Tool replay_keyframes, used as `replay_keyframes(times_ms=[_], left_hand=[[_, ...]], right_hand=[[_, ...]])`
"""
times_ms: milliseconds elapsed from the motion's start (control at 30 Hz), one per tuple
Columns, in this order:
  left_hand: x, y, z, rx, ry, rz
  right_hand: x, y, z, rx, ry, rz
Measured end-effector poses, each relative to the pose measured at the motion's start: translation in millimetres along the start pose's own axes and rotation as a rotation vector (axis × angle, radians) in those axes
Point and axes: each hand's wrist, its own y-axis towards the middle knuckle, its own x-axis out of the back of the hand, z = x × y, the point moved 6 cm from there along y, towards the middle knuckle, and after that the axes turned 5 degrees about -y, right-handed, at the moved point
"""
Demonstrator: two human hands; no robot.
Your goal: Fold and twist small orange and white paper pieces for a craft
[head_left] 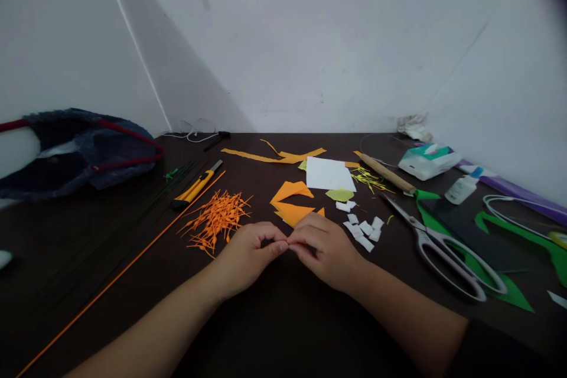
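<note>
Head view: left hand [257, 246] and right hand [326, 249] were pinched closed, contents indiscernible. Orange twists [218, 218], apparently finished, lay heaped; orange paper [293, 212] remained.

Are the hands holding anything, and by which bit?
I can't tell: the left hand and right hand are pinched, fingertips together, and anything between them is hidden or too small to see.

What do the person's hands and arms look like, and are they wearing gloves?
No gloves! The left hand and right hand are bare, with no rings or watch showing. The left forearm looks uncovered. The right forearm ends in a dark sleeve, too dim to show any pattern.
</note>
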Motion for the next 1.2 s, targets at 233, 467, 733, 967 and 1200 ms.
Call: replay_keyframes(times_ms=[233, 467, 733, 967, 1200], left_hand=[[5.9, -2, -5, -0.056, 0.180, -0.141], [4.8, -3, -5, -0.098, 0.123, -0.005], [8.9, -4, -5, -0.057, 0.265, -0.192], [9.0, -6, -3, -0.071, 0.220, -0.080], [7.2, -5, 2, -0.050, 0.317, -0.106]], right_hand=[[-2, 2, -8, -0.149, 0.111, -0.002], [-4, -1, -2, -0.064, 0.085, -0.001], [-8, 2, -4, -0.181, 0.097, 0.054], [-10, 0, -7, -0.196, 0.118, 0.046], [-12, 2, -3, -0.215, 0.139, 0.057]])
